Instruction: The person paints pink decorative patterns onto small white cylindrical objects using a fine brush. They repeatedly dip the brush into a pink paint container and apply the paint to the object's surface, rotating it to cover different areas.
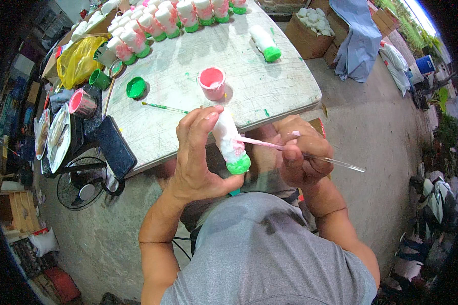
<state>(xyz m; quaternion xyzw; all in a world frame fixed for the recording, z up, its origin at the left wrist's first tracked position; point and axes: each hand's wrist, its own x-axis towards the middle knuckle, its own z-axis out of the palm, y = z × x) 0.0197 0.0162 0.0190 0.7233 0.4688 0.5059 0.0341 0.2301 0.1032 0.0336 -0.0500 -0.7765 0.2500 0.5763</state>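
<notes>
My left hand [191, 160] is closed on a white plaster-like figurine [224, 127], gripping it between the fingertips at its top and the thumb by its green base. Pink paint marks the lower part of its white body. In my right hand [309, 152] is a slim paintbrush [262, 143] with a clear handle, its pink-coated tip touching the figurine's side. A small tub of pink paint [211, 92] stands just beyond my left hand. To its left lie a lid of green paint [136, 88] and another thin paintbrush [160, 107].
Rows of pink, white and green figurines [168, 19] fill the back of the white table [269, 91]. One white and green figurine [264, 44] lies apart at right. A dark phone [115, 145] is at the left edge, above a fan [82, 185]. Cardboard box [303, 38] beyond.
</notes>
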